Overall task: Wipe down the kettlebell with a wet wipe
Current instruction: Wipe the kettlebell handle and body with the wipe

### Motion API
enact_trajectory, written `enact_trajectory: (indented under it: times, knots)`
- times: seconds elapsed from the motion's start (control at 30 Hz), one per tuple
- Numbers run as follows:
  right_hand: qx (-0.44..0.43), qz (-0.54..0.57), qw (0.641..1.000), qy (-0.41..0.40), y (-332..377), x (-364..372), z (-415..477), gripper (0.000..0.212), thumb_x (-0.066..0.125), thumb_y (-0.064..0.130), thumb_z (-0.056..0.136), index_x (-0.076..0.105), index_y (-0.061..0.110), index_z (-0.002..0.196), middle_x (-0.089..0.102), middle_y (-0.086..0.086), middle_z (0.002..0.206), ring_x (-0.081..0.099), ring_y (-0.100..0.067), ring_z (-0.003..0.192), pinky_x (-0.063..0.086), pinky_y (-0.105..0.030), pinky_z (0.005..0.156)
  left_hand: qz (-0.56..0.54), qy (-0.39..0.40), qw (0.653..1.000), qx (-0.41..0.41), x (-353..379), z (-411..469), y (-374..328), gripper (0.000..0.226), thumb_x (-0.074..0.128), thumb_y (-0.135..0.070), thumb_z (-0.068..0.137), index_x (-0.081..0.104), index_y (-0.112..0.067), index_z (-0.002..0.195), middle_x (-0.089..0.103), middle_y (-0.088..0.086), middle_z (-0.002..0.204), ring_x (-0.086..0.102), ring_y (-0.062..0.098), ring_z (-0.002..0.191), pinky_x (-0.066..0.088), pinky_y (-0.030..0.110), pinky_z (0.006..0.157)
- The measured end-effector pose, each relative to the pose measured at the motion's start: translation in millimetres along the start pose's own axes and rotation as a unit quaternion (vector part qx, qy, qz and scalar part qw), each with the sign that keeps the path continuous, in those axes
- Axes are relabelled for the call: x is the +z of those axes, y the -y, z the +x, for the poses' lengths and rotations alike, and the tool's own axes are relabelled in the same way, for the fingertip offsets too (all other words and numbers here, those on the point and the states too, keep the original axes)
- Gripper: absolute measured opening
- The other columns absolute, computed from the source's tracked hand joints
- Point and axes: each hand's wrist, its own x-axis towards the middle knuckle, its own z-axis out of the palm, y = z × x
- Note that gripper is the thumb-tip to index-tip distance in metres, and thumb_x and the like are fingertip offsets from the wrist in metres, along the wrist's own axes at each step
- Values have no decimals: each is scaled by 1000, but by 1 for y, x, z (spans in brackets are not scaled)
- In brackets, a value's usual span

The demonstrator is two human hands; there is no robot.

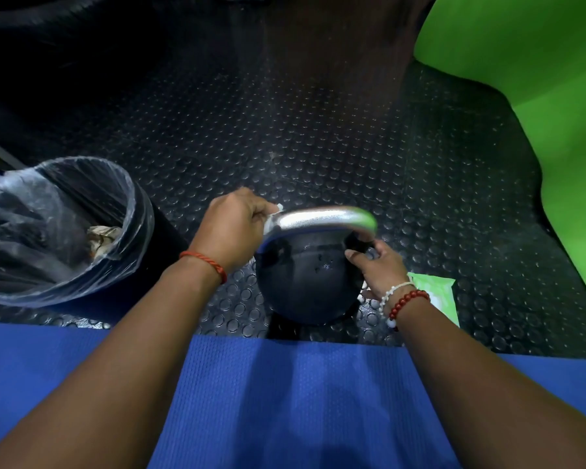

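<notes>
Kettlebell between both gripping hands

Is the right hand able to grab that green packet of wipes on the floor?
Probably yes. The green packet lies on the floor just beside the right hand, with nothing between them. But that hand is gripping the kettlebell by its handle, so it would have to let go first.

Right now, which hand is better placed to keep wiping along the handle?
Left. The left hand already grips the wet wipe against the silver handle at its left end. The right hand steadies the kettlebell near the handle's right base.
</notes>
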Motion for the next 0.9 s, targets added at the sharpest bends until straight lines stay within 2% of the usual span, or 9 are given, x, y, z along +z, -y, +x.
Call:
enact_trajectory:
  times: [0.07, 0.2, 0.27, 0.33, 0.43, 0.5, 0.6, 0.73, 0.9]
  knots:
    - [-6, -14, 1000, 5, 0, -2, 1, 24, 72, 28, 80, 60, 29, 101, 66, -1, 105, 62, -23, 88, 53, -33, 65, -12, -23, 999, 22, 2, -5, -3, 24, 54, -3, 92, 73, -13, 104, 63, -2, 99, 57, 11, 95, 37, 6, 80]
    - [-9, -23, 1000, 11, 0, -4, 2, 32, 72, 29, 80, 60, 27, 109, 65, -1, 110, 63, -22, 95, 54, -39, 83, -30, -18, 999, -19, 0, -1, 1, 28, 52, -2, 92, 75, -18, 98, 61, -7, 97, 56, 8, 93, 41, 11, 81]
    - [2, -29, 999, 12, 1, -4, 2, 31, 71, 31, 81, 58, 28, 109, 63, 0, 110, 62, -22, 96, 56, -45, 80, -22, -13, 1000, -3, 0, -2, -2, 26, 53, -3, 92, 74, -17, 101, 60, -8, 97, 54, 6, 93, 36, 0, 76]
    - [18, -37, 999, 16, 3, -4, 0, 32, 70, 33, 82, 57, 28, 112, 60, 0, 110, 60, -24, 96, 58, -49, 72, -22, -19, 1000, 9, 1, -4, -4, 26, 53, -3, 92, 73, -16, 103, 61, -8, 98, 54, 6, 93, 33, -4, 73]
    - [38, -28, 999, 22, 4, -4, -2, 34, 68, 33, 83, 55, 29, 114, 58, 0, 115, 58, -27, 101, 58, -50, 71, -23, 1, 999, -40, -1, 3, 1, 36, 46, 2, 90, 75, -17, 95, 65, -4, 102, 57, 12, 98, 41, 12, 84]
    - [41, -25, 999, 23, 4, -4, -3, 35, 68, 32, 84, 54, 28, 116, 58, -1, 115, 58, -26, 101, 57, -51, 72, -23, 17, 999, -41, -3, 4, -2, 35, 46, 3, 89, 76, -17, 95, 65, -3, 102, 57, 13, 100, 42, 19, 89]
    - [38, -33, 998, 24, 6, -4, -3, 37, 68, 31, 85, 54, 28, 119, 58, 0, 111, 58, -25, 98, 58, -51, 71, -26, 2, 1000, 15, -2, 1, -12, 28, 52, -2, 92, 74, -16, 102, 64, -3, 101, 56, 11, 98, 40, 15, 86]
    - [44, -24, 998, 25, 5, -4, -4, 36, 67, 31, 85, 54, 29, 117, 58, 0, 113, 57, -25, 98, 57, -52, 72, -26, 18, 998, -49, -3, 7, -4, 37, 46, 5, 88, 76, -16, 92, 66, -3, 98, 58, 14, 97, 44, 20, 88]
    - [42, -17, 999, 21, 6, -3, -5, 33, 68, 30, 84, 53, 31, 114, 60, 0, 107, 59, -24, 94, 57, -53, 73, -36, 9, 999, -27, -3, 3, -7, 32, 49, -1, 91, 75, -20, 93, 66, -3, 99, 59, 13, 95, 44, 19, 85]
